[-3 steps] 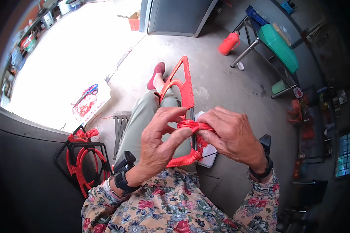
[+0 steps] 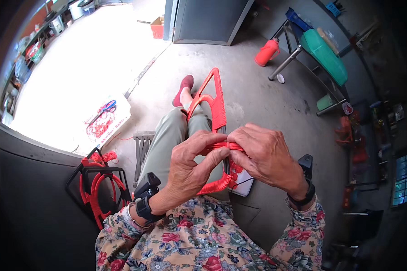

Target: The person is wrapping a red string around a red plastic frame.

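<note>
A small bundle of red cord (image 2: 217,145) is pinched between my two hands above my lap. My left hand (image 2: 192,162) grips its left end between thumb and fingers. My right hand (image 2: 267,156) pinches the other end, the fingertips of both hands nearly meeting. Behind the bundle a dark frame wrapped in red cord (image 2: 218,101) leans on my legs. Its far part and near corner are tightly wound, while a bare dark bar shows near my hands. Part of the frame is hidden behind my fingers.
On the left lean black frames with red-wound rings (image 2: 99,189). Blue-handled scissors (image 2: 105,110) and red scraps lie on a white board beyond. A red thermos (image 2: 267,53) stands by a metal table with a green cover (image 2: 323,56). A folding stool (image 2: 143,151) is beside my leg.
My left hand has moved slightly right, its fingers closing further over the red cord bundle. Less of the bundle shows between my hands.
</note>
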